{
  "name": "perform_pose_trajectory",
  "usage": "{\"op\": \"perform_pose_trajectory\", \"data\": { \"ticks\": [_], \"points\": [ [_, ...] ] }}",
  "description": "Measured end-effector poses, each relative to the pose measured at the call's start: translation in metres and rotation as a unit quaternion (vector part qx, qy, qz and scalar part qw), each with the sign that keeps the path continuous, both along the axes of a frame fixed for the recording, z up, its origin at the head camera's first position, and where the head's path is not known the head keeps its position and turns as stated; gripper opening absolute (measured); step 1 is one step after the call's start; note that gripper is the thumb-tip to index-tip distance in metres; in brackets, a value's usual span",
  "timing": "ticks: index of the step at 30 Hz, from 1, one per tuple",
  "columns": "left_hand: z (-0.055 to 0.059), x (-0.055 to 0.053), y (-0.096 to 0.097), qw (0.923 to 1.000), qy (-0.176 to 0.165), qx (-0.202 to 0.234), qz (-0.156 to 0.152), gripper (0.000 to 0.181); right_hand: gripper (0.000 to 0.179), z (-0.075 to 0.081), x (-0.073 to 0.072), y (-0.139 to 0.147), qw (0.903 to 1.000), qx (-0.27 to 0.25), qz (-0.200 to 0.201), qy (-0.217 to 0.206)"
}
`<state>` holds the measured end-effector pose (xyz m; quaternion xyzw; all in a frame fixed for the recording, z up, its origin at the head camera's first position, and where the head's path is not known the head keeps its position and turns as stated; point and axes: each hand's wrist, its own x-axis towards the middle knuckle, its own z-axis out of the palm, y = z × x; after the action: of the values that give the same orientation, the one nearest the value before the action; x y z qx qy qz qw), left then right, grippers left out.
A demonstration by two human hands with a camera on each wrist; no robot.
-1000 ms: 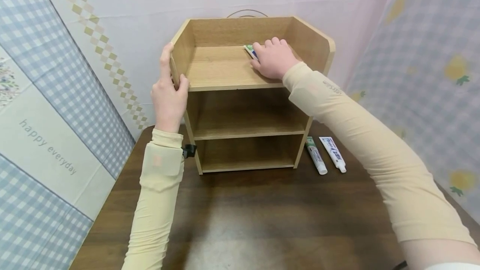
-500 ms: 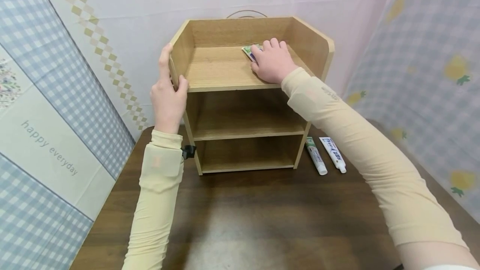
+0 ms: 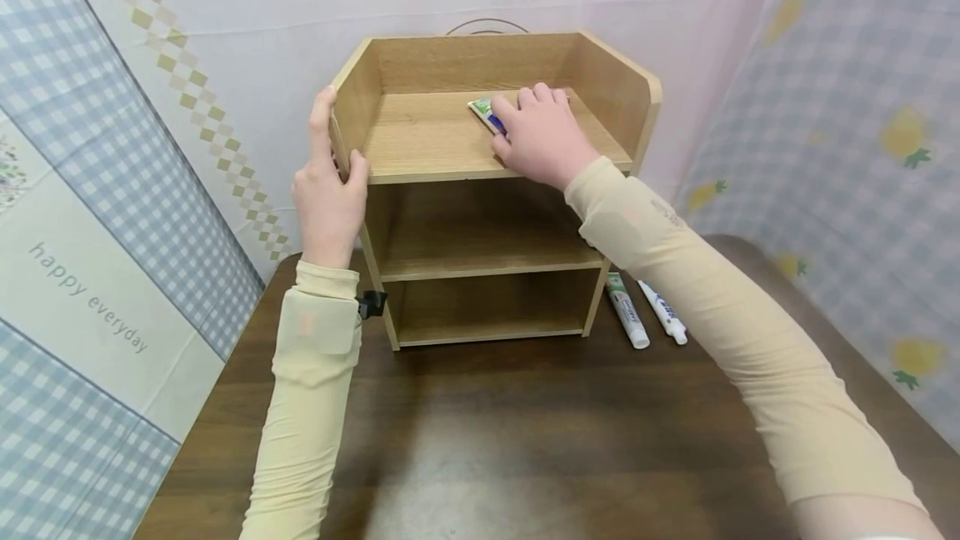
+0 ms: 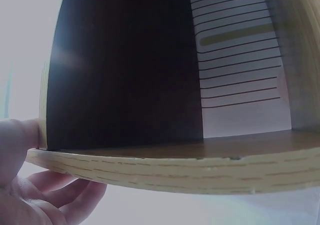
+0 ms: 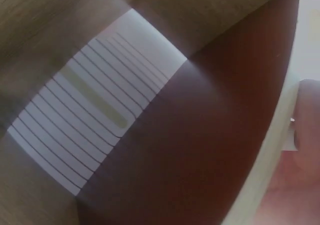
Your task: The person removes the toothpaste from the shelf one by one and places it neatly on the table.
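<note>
A wooden shelf unit (image 3: 480, 175) with a walled top and two open compartments stands on a dark wooden table (image 3: 480, 423). My left hand (image 3: 328, 198) grips the front edge of its left side panel, thumb on the inner side. In the left wrist view, the fingers of that hand (image 4: 45, 195) wrap round the pale board edge (image 4: 190, 172). On the top shelf, my right hand (image 3: 543, 136) grips a green, white and blue toothpaste tube (image 3: 483, 112) from above; the palm and fingers hide most of it. The right wrist view shows that hand (image 5: 287, 190) blurred, beyond a board edge.
Right of the shelf unit, a green and white toothpaste tube (image 3: 628, 312) and a white and blue one (image 3: 664, 313) lie on the table. My right forearm passes above the second. Patterned cloth walls (image 3: 225, 15) surround the table at the back and sides.
My right hand has come slightly toward the shelf's front and left, and the toothpaste tube has shifted with it, showing more of its green end. My left hand keeps its hold on the panel.
</note>
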<state>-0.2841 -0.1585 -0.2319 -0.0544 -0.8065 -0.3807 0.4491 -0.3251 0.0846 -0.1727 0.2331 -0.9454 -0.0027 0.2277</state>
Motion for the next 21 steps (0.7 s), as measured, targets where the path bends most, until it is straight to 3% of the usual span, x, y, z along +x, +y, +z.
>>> {"op": "perform_pose_trajectory", "data": {
  "ticks": [8,21],
  "points": [
    [0.000,0.000,-0.001,1.0000,0.000,-0.005,0.003,0.064,0.034,-0.006,0.017,0.001,0.9994,-0.017,0.008,0.030],
    [-0.001,0.000,-0.001,1.0000,-0.002,-0.002,0.002,0.064,0.027,-0.012,0.026,0.003,0.9967,-0.035,0.036,0.064]
  ]
}}
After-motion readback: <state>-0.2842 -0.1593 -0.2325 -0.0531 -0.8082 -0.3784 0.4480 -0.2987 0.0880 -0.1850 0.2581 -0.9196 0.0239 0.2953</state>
